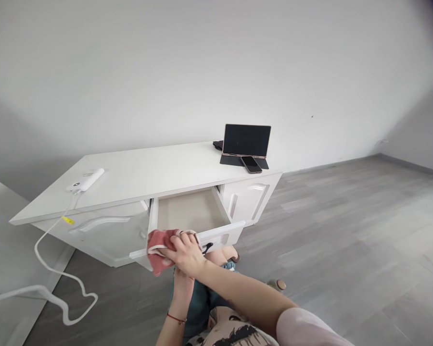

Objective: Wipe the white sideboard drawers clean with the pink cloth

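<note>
A red cloth [161,240] with a pale edge is bunched over the left front corner of an open drawer [191,211]. My right hand [186,252] grips the cloth from above, its fingers curled over the folds. Just below it, my left hand [184,283] comes up close to the drawer front, with its fingers hidden behind the right hand and the cloth. A dark handle [207,248] shows on the drawer front, right beside my right hand. The pale inside of the drawer holds nothing that I can see.
A tablet [247,140] stands on the white desk [155,168], with a phone [251,165] lying before it. On the left, a white power strip [88,180] trails a cable [39,242] over the edge. A jar-like object [277,284] is on the floor.
</note>
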`<state>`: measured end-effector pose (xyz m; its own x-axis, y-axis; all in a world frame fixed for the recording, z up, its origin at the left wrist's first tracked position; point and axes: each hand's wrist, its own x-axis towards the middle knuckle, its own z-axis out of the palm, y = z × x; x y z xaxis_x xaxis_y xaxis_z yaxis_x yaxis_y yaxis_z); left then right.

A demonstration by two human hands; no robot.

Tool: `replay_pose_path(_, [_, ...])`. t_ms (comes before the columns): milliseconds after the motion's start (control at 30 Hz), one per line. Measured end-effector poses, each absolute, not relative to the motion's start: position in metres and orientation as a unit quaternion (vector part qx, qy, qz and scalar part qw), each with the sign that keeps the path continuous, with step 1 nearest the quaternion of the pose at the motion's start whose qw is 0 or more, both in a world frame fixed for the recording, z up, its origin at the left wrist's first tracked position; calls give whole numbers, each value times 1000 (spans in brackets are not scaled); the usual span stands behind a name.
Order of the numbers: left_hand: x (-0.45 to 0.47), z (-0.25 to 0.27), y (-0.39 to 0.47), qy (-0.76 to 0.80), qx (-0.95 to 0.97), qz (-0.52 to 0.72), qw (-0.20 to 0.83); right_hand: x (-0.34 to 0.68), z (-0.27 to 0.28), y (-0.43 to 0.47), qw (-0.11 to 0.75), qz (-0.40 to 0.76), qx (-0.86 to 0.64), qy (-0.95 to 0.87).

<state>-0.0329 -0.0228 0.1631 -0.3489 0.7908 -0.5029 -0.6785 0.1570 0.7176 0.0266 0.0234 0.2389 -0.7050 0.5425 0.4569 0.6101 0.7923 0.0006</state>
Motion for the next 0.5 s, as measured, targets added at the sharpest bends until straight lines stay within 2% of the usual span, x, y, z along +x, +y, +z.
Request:
replay_pose_path(133, [-26, 163, -23, 454, 26, 675, 582, 94, 221, 36, 182, -80, -371, -907])
replay_pose_path(300, [-24, 167, -24, 404, 18, 684, 607, 167, 195, 54, 155, -64, -524, -835])
replay_pose_path(400, [-23, 168, -23, 410, 18, 681, 606, 185, 171, 60, 213, -79, -597, -769])
replay_pose_path(500, [-22, 167, -21, 415, 20, 682, 601, 185, 135, 59, 342, -109, -577, -733])
